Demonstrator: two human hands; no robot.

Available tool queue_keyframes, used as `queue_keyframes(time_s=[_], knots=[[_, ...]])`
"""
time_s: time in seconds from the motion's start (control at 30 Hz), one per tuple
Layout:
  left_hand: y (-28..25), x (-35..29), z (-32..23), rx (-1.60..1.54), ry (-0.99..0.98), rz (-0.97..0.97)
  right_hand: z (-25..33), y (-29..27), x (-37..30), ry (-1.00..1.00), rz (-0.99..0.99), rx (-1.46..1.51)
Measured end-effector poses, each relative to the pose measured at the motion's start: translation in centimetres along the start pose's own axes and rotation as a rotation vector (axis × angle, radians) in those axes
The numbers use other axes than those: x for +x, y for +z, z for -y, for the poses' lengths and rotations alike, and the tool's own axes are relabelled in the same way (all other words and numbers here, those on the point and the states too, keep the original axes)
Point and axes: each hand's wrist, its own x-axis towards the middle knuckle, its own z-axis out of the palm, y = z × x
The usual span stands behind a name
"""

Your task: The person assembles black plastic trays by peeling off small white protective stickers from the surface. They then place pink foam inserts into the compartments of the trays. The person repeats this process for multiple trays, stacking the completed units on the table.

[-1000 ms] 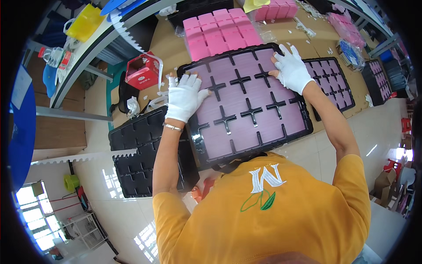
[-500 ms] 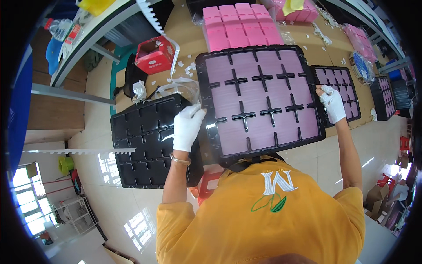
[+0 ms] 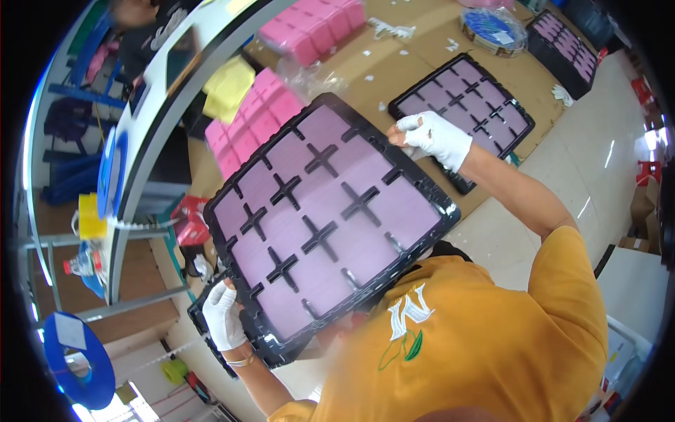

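Both gloved hands, left (image 3: pixel 223 314) and right (image 3: pixel 434 138), grip opposite corners of the filled black tray (image 3: pixel 327 221), lifted clear; another filled tray (image 3: pixel 464 112) rests on the far surface (image 3: pixel 394 63).

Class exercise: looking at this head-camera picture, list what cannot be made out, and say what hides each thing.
Head view:
- Fingers of the left hand: curled behind the black tray.
- Stack of black trays below: mostly covered by the held tray and glove.
- Far tray on the table: cut off near the fisheye rim.
- Person's lap and feet: hidden by the orange shirt.
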Motion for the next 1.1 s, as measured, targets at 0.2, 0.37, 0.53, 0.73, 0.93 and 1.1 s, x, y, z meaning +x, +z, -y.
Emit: queue_keyframes(time_s=[0.2,0.37,0.53,0.73,0.93,1.1], knots=[[21.9,0.5,-7.6,0.154,-0.01,0.296,-2.1,-21.0,0.2,0.108,-0.235,-0.143],[37.7,2.5,-0.8,0.065,-0.1,0.682,-10.4,-39.6,3.1,0.098,-0.572,-0.328],[49.4,3.4,8.3,-0.132,-0.453,0.543,-17.1,-48.0,3.4,0.063,-0.503,-1.329],[52.1,4.0,13.2,0.036,-0.505,0.474,-18.9,-47.0,5.9,0.106,-0.535,-1.087],[52.1,3.7,12.2,0.226,-0.481,0.448,-16.8,-45.3,6.4,-0.019,-0.466,-1.348],[51.2,3.2,12.2,0.382,-0.421,0.58,-17.0,-44.3,8.0,0.008,-0.452,-1.536]])
